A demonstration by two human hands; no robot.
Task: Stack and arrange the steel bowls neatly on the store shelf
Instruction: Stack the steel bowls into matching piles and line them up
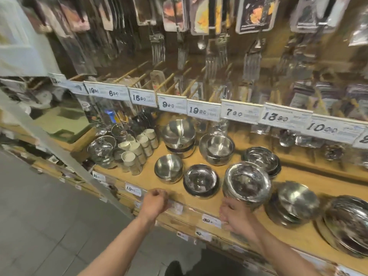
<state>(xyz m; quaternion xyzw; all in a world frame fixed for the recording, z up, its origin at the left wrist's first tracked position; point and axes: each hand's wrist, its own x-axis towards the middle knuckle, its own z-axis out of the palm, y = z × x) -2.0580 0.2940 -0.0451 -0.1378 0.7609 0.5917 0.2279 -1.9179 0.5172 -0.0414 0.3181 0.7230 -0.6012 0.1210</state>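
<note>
Steel bowl stack (247,182), round, shiny | right hand (236,216) touching | left hand (155,202) fisted, empty

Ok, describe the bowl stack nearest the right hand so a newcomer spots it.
Start at the wooden shelf under the price tags. At its front edge, just above the right hand, stands a tall bowl stack. It is tilted, and taller than the low stack beside it.

This is a shop's kitchenware aisle. A wooden shelf (199,212) carries steel bowls (247,182) set out as stock, with printed price tags (240,112) along the rail above and more on the shelf's front edge. Packaged utensils (256,14) hang in rows overhead, above a tiled floor (39,226).
</note>
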